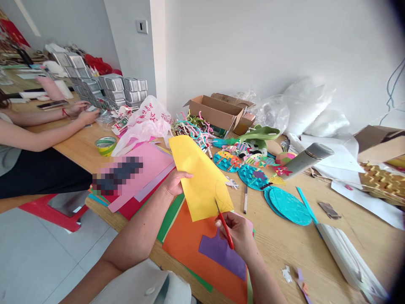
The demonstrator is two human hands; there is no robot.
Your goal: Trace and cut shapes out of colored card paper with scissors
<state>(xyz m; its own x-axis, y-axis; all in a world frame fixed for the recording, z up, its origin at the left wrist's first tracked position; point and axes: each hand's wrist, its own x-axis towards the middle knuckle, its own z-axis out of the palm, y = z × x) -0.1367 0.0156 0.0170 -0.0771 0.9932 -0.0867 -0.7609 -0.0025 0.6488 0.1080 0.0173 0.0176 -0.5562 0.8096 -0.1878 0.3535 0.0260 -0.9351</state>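
A sheet of yellow paper (199, 175) is pinched at its left edge by my left hand (176, 182), the thumb lying on its face. Pencil-like outlines show near its lower right corner. My right hand (238, 234) is closed around red-handled scissors (225, 228), whose blades point up at the sheet's lower edge, close to the outline. Whether the blades are cutting into the paper I cannot tell. Below the scissors lies a purple paper piece (218, 253) with a notch in it, on top of orange paper (180, 240).
Pink sheets (155, 162) lie left of my hands. Blue painted discs (289, 205), a pen (246, 199), a grey bottle (305, 158) and a white case (348, 257) are to the right. Cardboard boxes (215, 109) stand behind. Another person's hands (84, 112) work at the left near stacked tins (112, 88).
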